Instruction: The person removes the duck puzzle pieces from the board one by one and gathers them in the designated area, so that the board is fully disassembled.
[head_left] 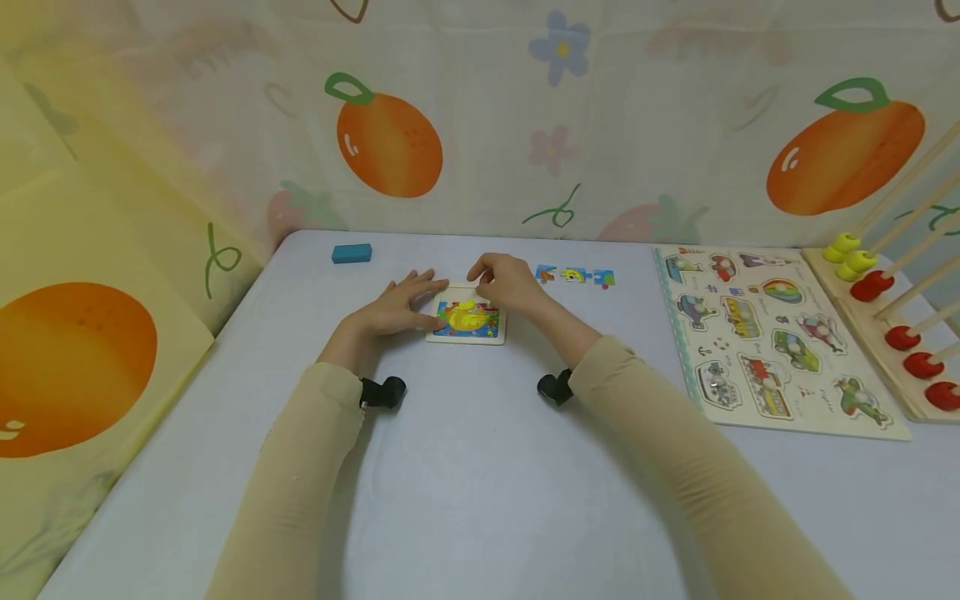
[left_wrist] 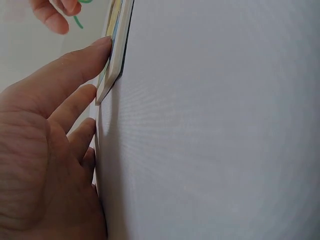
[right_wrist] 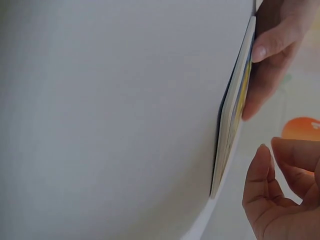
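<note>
A small jigsaw puzzle (head_left: 471,320) in a pale frame lies near the far side of the table, a yellow figure on its blue, colourful picture. My left hand (head_left: 390,310) rests at its left side. In the left wrist view the thumb (left_wrist: 102,47) presses on the frame's edge, its fingers spread beside it. Over the puzzle's upper right hovers my right hand (head_left: 512,285), fingers bent. The right wrist view shows a small gap between its thumb (right_wrist: 258,170) and forefinger, with nothing seen in it. Three loose jigsaw pieces (head_left: 575,275) lie in a row just right of that hand.
A blue block (head_left: 352,253) sits at the far left of the table. On the right lies a vehicle-picture peg board (head_left: 757,333), beside a wooden bead rack (head_left: 885,333) with upright rods and red and yellow beads. A fruit-patterned cloth (head_left: 480,125) hangs behind the table.
</note>
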